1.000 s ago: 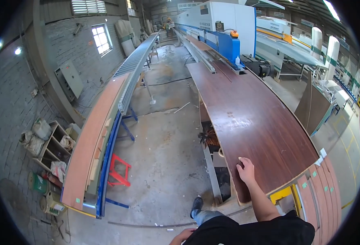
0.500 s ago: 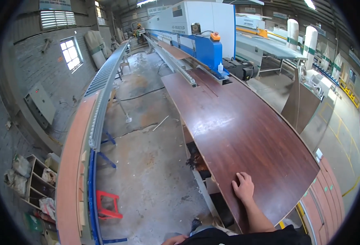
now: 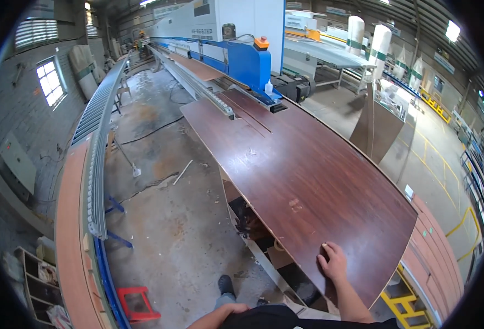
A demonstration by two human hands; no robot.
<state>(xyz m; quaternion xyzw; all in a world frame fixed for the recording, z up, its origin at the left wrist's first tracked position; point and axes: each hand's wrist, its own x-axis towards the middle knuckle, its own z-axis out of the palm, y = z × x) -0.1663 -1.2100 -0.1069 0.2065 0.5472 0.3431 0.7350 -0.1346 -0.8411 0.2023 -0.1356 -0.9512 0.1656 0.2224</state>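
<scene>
My right hand (image 3: 334,262) rests on a glossy red-brown wood-grain panel (image 3: 302,181), close to its near left edge. Its fingers are a little bent and apart, and nothing is in them. At the lower edge, my left hand (image 3: 236,308) is held against my dark top, away from the panel. Its fingers are mostly hidden. The panel's far end lies beside a blue and white machine (image 3: 250,63), next to a metal guide rail (image 3: 220,104). Below the panel's left side, dark openings and boards of a stand show.
At left runs a roller conveyor (image 3: 100,104) with a long pinkish board (image 3: 69,219) at its near end. A red stool (image 3: 138,304) stands on the floor. Stacked reddish panels (image 3: 434,257) and a yellow frame (image 3: 404,301) lie right. A brown sheet (image 3: 371,129) leans beyond.
The view has turned to the right, so the machine and conveyor appear farther left. My right hand stays on the panel. More of my left forearm and a dark shoe show now.
</scene>
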